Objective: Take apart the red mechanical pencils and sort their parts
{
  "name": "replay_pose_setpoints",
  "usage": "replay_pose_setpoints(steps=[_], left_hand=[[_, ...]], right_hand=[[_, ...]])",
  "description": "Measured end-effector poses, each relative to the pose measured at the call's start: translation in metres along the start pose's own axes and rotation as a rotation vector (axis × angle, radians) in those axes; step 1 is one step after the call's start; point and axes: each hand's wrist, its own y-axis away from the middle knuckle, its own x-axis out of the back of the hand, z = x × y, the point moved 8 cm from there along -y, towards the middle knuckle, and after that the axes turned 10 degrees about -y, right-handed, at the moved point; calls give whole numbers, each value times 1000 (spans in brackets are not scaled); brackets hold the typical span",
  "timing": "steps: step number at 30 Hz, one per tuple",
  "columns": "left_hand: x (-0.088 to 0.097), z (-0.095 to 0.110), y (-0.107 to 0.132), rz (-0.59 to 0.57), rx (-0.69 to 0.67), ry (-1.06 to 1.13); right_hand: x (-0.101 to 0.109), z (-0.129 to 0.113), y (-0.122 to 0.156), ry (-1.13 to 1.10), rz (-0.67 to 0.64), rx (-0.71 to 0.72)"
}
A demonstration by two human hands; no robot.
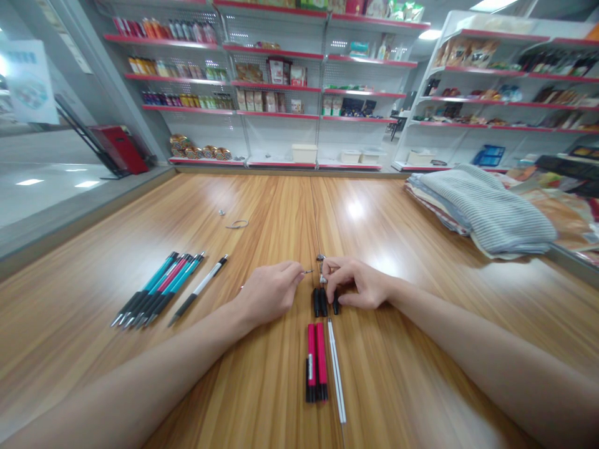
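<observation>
Pinch of left hand (272,290) on slim piece (307,272); curled right hand (359,284) at black tubes (323,303), finger grip unclear.

The table (397,374) looks like smooth, glossy wood. At 6 o'clock, the tubes (321,352) and black parts (322,303) look like shiny plastic, the refills (336,368) smooth plastic. At 8, the pens (163,288) have metal-looking tips (148,322). At 9, the ring (234,226) looks metallic. At 3, the cloths (486,212) look matt.

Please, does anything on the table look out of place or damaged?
I see nothing spilled or damaged. Slightly odd: a ring and a small bit lie loose beyond the pens, while pens and pink tubes lie neatly side by side.
</observation>
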Motion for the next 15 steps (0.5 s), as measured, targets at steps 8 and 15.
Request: replay_pose_setpoints(steps=[8,15], left_hand=[[-1,0,0,-14,2,-8],[-1,-1,0,4,2,-3]], right_hand=[[-1,-1,0,-4,0,-4],[-4,-2,-1,8,-15,-17]])
